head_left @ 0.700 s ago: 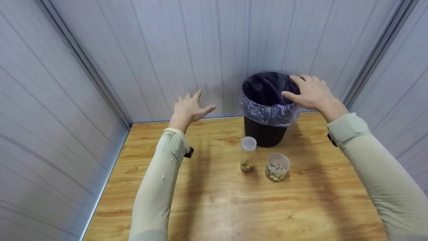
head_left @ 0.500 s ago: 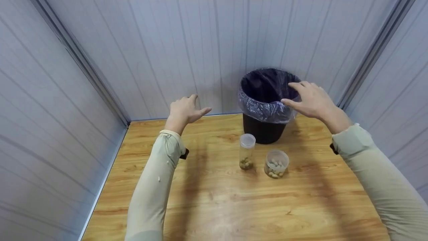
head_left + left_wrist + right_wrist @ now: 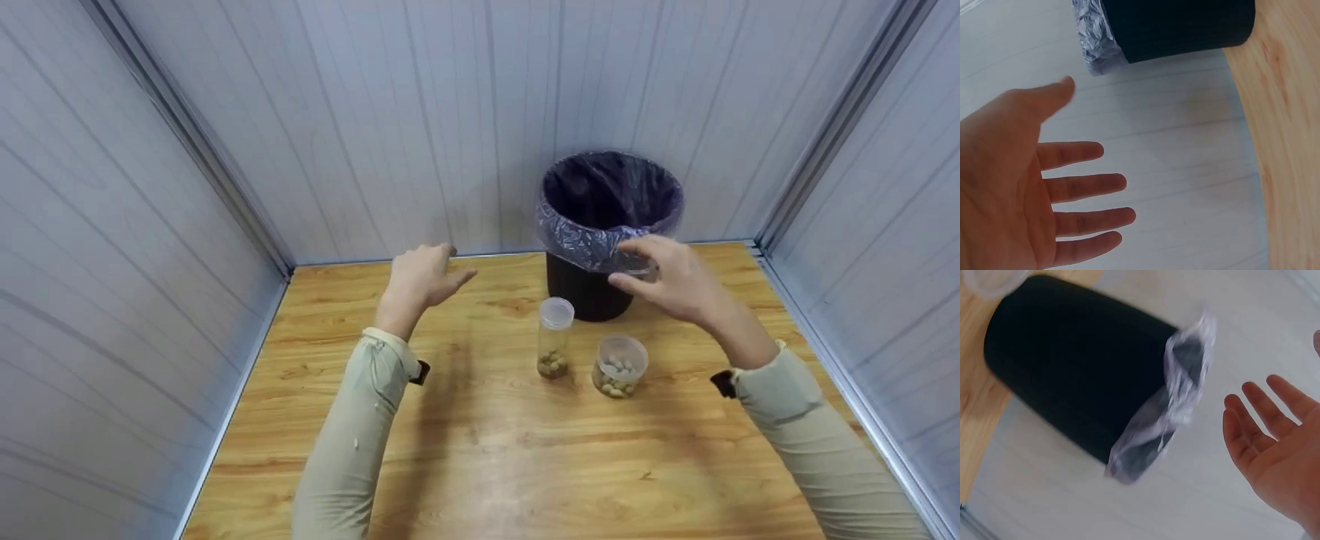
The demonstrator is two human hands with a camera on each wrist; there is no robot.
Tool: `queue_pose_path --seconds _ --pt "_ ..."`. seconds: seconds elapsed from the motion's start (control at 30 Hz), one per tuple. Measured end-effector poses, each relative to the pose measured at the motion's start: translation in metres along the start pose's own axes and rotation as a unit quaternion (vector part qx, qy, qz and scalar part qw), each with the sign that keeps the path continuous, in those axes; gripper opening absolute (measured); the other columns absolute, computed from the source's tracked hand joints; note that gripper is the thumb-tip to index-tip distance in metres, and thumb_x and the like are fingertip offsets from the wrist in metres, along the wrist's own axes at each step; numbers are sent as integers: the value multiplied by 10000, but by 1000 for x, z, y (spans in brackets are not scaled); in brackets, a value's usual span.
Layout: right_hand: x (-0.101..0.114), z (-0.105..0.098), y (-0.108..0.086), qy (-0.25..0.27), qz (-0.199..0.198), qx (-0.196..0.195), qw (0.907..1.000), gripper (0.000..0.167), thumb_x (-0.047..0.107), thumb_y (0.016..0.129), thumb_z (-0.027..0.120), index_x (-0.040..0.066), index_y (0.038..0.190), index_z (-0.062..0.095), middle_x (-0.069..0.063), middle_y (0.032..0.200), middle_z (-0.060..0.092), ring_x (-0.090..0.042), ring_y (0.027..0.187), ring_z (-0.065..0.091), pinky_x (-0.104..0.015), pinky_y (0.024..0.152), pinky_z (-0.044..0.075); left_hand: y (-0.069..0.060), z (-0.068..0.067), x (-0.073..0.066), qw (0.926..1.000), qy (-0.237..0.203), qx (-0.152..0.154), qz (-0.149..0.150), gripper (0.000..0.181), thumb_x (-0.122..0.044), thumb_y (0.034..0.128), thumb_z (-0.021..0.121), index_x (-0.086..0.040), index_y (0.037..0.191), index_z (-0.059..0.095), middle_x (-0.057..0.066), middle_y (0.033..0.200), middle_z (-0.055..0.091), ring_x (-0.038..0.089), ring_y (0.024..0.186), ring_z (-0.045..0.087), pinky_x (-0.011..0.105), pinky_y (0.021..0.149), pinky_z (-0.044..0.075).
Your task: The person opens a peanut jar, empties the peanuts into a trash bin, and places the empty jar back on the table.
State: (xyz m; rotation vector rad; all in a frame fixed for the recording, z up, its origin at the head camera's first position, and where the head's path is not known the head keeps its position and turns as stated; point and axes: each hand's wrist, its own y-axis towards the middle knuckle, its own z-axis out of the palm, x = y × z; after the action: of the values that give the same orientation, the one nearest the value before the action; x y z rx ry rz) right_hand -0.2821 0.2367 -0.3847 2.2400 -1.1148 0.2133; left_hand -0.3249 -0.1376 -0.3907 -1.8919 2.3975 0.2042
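Note:
My left hand (image 3: 421, 279) hovers above the back left of the table, holding nothing. In the left wrist view its fingers (image 3: 1095, 219) are straight and spread. My right hand (image 3: 675, 281) hangs in the air in front of the bin's right side, thumb and fingers apart, also with nothing in it. On the table below stand a tall clear plastic jar (image 3: 556, 339) and, right of it, a short, wide clear jar (image 3: 620, 367). Both hold small, pale oval pieces, perhaps nuts, near the bottom. The tall jar has a whitish round top.
A black trash bin (image 3: 589, 289) with a purplish plastic liner (image 3: 585, 244) folded over its rim stands behind the jars, near the back wall (image 3: 375, 127). Panel walls enclose the wooden table (image 3: 510, 465) at the back, left and right.
My right hand has come down and nearer, away from the bin's rim. The left hand has lowered somewhat, its fingers less spread in the head view. Jars and bin have stayed put.

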Motion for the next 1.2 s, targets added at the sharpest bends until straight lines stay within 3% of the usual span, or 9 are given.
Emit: queue_pose_path --seconds 0.17,0.27,0.4,0.63,0.97,1.07,1.2 --pt "12 27 -5 112 -494 68 9987 427 332 840 774 34 1130 677 -98 1078 670 -249 977 615 -429 846 499 -17 13 -2 9994 -294 -127 97 596 -578 929 536 -121 1306 602 119 1181 658 350 984 639 512 788 526" --pt "19 46 -3 26 -559 263 9981 423 328 818 795 62 1128 685 -73 1074 670 -240 998 613 -419 857 497 -32 26 0 9976 -621 -314 55 547 -520 932 579 -122 1305 603 108 1186 658 335 969 646 505 768 533" --pt "25 67 3 -132 -247 735 9969 462 343 801 806 87 1163 676 -60 1094 650 -231 1010 601 -423 847 503 -54 54 3 9925 -1137 -455 16 510 -449 930 622 -102 1304 600 118 1211 643 313 1020 634 479 809 529" --pt "22 95 16 -517 283 1485 9872 570 412 793 794 115 1249 626 -78 1179 595 -261 1028 586 -443 761 527 -85 107 -1 9851 -1711 -106 -122 493 -420 946 614 -97 1318 584 123 1198 638 260 1012 634 435 801 536" --pt "18 119 36 -1075 351 2362 9651 589 429 806 765 133 1292 615 -131 1222 583 -325 1061 575 -488 793 518 -102 165 -14 9564 -2871 520 115 430 -298 972 608 -23 1301 573 218 1211 598 370 1088 586 484 870 499" --pt "17 124 36 -1064 333 2415 9640 553 387 804 773 125 1270 629 -125 1190 598 -326 1049 579 -497 812 511 -105 177 -18 9495 -3082 532 250 410 -251 973 612 13 1283 573 242 1191 597 383 1083 581 486 868 497" --pt "16 124 38 -992 291 2329 9670 515 337 790 791 106 1228 648 -116 1135 613 -318 1017 586 -482 814 508 -108 189 -22 9392 -3386 520 218 410 -263 981 599 11 1284 573 237 1218 587 380 1083 586 479 865 505"
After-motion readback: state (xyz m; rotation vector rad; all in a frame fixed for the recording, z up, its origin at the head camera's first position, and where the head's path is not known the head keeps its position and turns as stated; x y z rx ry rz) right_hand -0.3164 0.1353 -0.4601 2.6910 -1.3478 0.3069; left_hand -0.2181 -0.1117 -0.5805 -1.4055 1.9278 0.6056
